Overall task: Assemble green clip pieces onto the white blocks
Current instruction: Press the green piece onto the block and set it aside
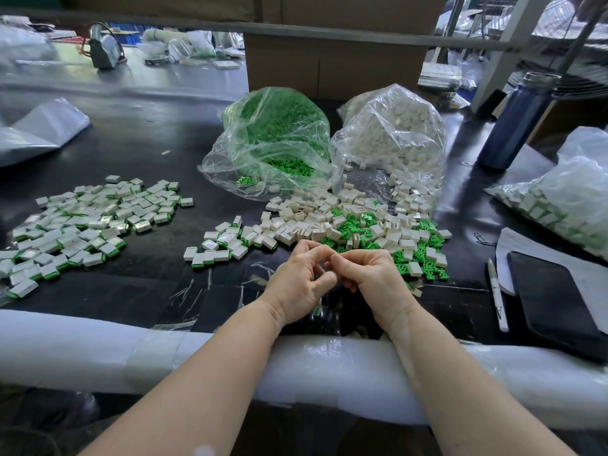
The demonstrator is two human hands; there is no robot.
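You are working both hands together just in front of the loose parts, wrists resting on the white foam edge pad [329, 363]. Your left hand [297, 284] and right hand [368, 276] are both curling their fingers inward and meeting at the fingertips. That looks like the pressing of a clip into a block, but whatever you are holding is hidden behind your fingers, so I cannot tell what either hand is gripping.

Judging by the table, you are well into the job but far from the end. The big pile of finished blocks [79, 222], white with a green edge showing, is lying at your far left, and a smaller batch of finished blocks [227, 241] is sitting just left of your hands. A bag of what appear to be finished pieces [559, 205] is lying at your right.

What is waiting is larger. The mixed heap of bare white blocks [312, 218] and loose green clips [424, 255] is spreading out just beyond your knuckles. Behind it, the clear bag of green clips [273, 139] and the clear bag of white blocks [391, 136] are both lying open and looking mostly full.

A pen [496, 294] and a dark phone [556, 301] are lying at your right, with a dark blue bottle [516, 123] standing farther back.
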